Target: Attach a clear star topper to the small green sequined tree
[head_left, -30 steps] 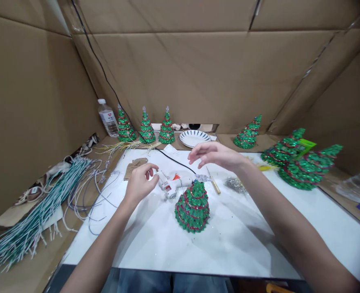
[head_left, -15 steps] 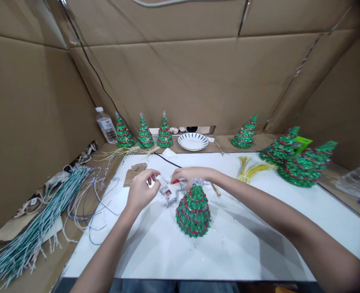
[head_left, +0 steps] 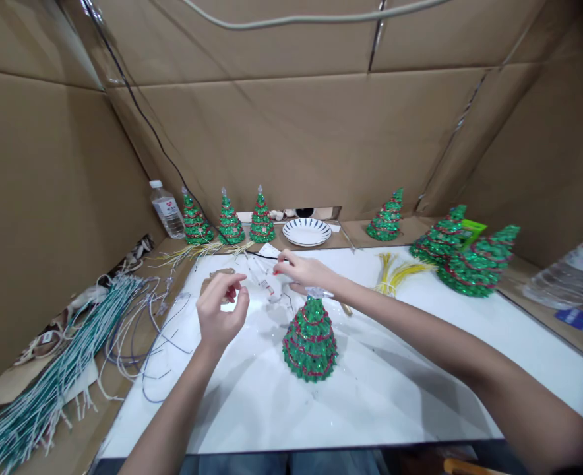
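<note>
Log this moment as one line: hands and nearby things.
left hand: open, left of glue gun | right hand: at glue gun, grip unclear | front green tree: upright | striped plate: at back

Diffuse light brightens the white tabletop (head_left: 256, 415), shadows fall soft, and the view's top-right corner is dark.

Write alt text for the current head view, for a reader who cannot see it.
A person's right hand is at a glue gun behind a green tree on a white table, while the left hand hovers, open, nearby. More trees and a plate sit farther back.
</note>
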A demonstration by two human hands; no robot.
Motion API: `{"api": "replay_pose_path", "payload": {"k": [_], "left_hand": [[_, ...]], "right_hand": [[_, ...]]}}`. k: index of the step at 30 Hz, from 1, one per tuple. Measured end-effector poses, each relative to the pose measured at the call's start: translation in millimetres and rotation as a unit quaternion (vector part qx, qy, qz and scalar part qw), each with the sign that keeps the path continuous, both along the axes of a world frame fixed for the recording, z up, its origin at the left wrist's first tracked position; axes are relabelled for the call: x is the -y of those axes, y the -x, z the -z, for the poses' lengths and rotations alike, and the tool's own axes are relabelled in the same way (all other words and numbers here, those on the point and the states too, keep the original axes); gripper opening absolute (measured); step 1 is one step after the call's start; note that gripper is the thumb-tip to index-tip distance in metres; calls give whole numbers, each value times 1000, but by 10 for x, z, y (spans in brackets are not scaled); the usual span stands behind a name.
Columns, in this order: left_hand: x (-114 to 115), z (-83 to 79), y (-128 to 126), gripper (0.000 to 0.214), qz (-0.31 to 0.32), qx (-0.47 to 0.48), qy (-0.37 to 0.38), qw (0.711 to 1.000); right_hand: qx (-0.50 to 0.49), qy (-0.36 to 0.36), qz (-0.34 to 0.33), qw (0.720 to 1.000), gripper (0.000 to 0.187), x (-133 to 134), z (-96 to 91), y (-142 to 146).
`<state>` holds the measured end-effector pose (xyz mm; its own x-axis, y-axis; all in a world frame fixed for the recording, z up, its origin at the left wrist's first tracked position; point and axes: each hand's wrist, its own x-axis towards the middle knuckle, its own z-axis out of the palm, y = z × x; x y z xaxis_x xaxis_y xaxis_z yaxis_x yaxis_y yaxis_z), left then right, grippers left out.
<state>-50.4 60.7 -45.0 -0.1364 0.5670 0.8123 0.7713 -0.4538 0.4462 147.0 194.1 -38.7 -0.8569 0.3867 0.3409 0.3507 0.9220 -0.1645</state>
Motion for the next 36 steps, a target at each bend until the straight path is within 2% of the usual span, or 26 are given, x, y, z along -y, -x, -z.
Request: {"api": "replay_pose_path", "payload": {"k": [4,7,9,11,13,14,16,18,23,29,32,36], "left_hand": [[16,24,-5,14,0,6,-90,996],[4,-82,-39,14,23,-7,-133,991],[-7,-271,-93,16,70,-43,-128,988],[-10,-541,-171,23,131,-89,-101,982],[-3,-840,-265,32,228,-153,-71,959],[4,-978,-312,34,250,-186,-43,949],[18,-1197,-393,37,259,-250,12,933],[23,-1318,-445,35,255,-304,56,916],[-15,-1329,-464,27,279,-324,115,897],[-62,-1275,-458,24,316,-339,162,871],[-92,-1261,-446,21,322,-316,182,874],[-152,-1258,-416,19,346,-264,220,873]], "right_hand": [[-146,8,85,985,35,17,-160,-69],[-271,36,133,953,31,-30,-301,-168],[-341,74,158,924,30,-72,-395,-261],[-393,122,174,895,33,-97,-487,-374],[-427,168,177,871,33,-90,-578,-497],[-440,186,175,861,32,-74,-621,-558],[-459,215,169,845,29,-26,-702,-673],[-472,235,165,834,26,25,-770,-769],[-485,276,175,811,28,102,-880,-909],[-452,237,254,821,36,86,-925,-971],[-423,217,272,837,40,59,-952,-1014],[-364,221,250,870,39,43,-1022,-1133]]}}
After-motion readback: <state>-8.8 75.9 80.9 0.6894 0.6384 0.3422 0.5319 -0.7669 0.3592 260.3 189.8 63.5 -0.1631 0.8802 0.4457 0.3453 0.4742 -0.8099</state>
